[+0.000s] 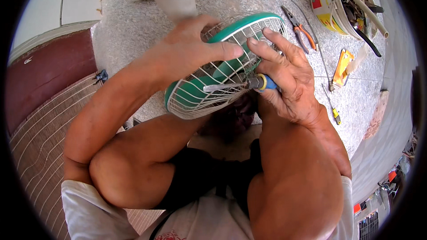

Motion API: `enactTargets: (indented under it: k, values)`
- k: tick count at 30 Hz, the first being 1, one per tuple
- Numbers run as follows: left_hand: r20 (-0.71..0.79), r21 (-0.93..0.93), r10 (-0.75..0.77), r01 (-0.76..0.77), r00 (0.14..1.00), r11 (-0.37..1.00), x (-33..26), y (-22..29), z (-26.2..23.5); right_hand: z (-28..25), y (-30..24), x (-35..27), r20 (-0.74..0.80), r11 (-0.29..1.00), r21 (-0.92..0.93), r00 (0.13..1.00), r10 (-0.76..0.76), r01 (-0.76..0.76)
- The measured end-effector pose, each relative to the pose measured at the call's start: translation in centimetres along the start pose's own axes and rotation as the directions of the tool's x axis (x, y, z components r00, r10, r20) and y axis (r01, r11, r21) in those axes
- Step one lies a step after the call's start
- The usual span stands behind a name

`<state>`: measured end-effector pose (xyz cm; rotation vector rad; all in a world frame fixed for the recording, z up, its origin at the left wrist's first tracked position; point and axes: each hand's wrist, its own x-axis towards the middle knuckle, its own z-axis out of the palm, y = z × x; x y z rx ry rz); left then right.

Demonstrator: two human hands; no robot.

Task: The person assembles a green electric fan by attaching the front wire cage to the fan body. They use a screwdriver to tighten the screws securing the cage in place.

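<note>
Tilted between my knees is a fan head with a white wire guard, a green rim [249, 21] and green blades [195, 90]. My left hand [189, 46] grips the upper left of this fan, thumb across the wires and the other fingers partly hidden at its far side. In my right hand [289, 73] is a screwdriver [268, 83] with a blue and yellow handle, its metal shaft pointing left across the guard. The index and middle fingers of that hand reach up onto the wires. What lies beneath the fan is mostly hidden.
A large white piece [173, 0] overhangs the top. On the grey floor to the right lie orange-handled pliers [302, 31], a yellow packet [342, 66] and a second screwdriver [336, 114]. Behind them stands a bucket of tools [327, 13]. A striped mat [53, 133] covers the left.
</note>
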<state>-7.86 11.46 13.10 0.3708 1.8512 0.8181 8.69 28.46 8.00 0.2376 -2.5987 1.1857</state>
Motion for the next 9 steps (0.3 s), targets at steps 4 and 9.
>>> enactTargets:
  k: [4,9]
  values:
    - [-0.007,-0.021,0.013,-0.013,1.000,1.000,0.02,0.25,0.42,0.02,0.16,-0.56,0.015,0.997,0.059,0.998,0.055,-0.056]
    - [-0.032,0.076,0.062,-0.059,0.998,0.995,-0.31,0.67,0.86,-0.53,-0.05,-1.06,0.036,0.996,0.062,0.997,0.069,-0.071]
